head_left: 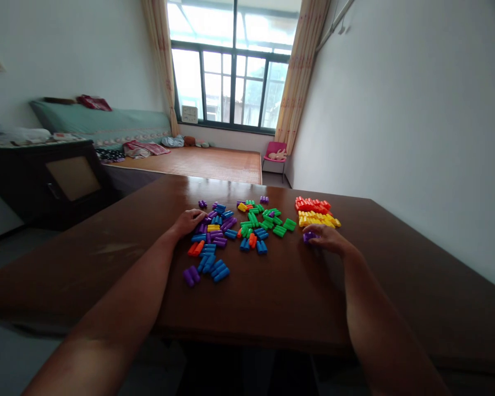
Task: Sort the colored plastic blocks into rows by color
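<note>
My right hand [326,237] is closed around a purple plastic building block [308,237], low over the table just in front of the yellow row. At the left edge of a mixed pile, my left hand [188,221] rests with its fingers stretched forward, touching or very near some purple blocks [203,227]; it grips nothing that I can see. Blue blocks [220,270], green blocks [253,220] and a few orange blocks [196,248] lie loosely between the hands. Yellow blocks [317,219] and red blocks [312,204] are lined up in rows beyond my right hand.
All the blocks lie on a dark brown table [268,302]. A single purple block [264,199] sits at the pile's far side. Behind the table are a bed platform [198,162], a pink chair [275,148] and a window. A dark cabinet [45,176] stands at left.
</note>
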{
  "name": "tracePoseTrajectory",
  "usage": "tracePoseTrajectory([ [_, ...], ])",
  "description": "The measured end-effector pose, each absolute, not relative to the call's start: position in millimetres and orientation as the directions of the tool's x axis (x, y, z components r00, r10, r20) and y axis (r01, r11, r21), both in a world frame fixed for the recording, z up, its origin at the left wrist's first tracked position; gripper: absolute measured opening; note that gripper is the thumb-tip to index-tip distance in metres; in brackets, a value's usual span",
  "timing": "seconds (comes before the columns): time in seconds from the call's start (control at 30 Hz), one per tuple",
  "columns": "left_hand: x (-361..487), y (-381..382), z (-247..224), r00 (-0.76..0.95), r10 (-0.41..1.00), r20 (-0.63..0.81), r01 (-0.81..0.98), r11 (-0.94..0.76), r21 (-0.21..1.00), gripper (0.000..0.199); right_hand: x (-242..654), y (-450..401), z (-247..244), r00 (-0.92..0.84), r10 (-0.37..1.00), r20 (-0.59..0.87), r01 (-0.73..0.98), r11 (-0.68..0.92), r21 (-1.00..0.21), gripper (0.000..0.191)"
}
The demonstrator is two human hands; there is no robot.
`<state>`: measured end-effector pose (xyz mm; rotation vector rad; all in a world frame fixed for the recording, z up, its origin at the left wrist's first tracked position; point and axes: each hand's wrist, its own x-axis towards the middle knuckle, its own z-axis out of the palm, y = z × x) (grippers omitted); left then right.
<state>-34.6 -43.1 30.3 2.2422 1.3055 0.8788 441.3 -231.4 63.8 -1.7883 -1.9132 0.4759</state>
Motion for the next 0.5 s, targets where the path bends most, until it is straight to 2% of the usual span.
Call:
tracePoseTrajectory([
  [0.23, -30.8, -40.9, 25.2, 0.379, 0.828, 0.412, 0.646, -0.556, 0.523, 0.047, 431.9, -216.0, 50.1, 0.029, 0.932, 0.362, 0.847, 0.169, -0.504, 0.038],
  [0.33, -27.1, -43.8, 26.0, 0.396, 0.815, 0.423, 0.657, -0.573, 0.489, 0.045, 418.1, -211.4, 46.5, 0.03, 0.919, 0.394, 0.847, 0.185, -0.498, 0.034],
  [0.5, -13.2, -52.0, 26.2, 0.483, 0.787, 0.385, 0.523, -0.612, 0.594, 0.047, 387.8, -211.1, 42.2, 0.019, 0.92, 0.391, 0.832, 0.203, -0.517, 0.032],
])
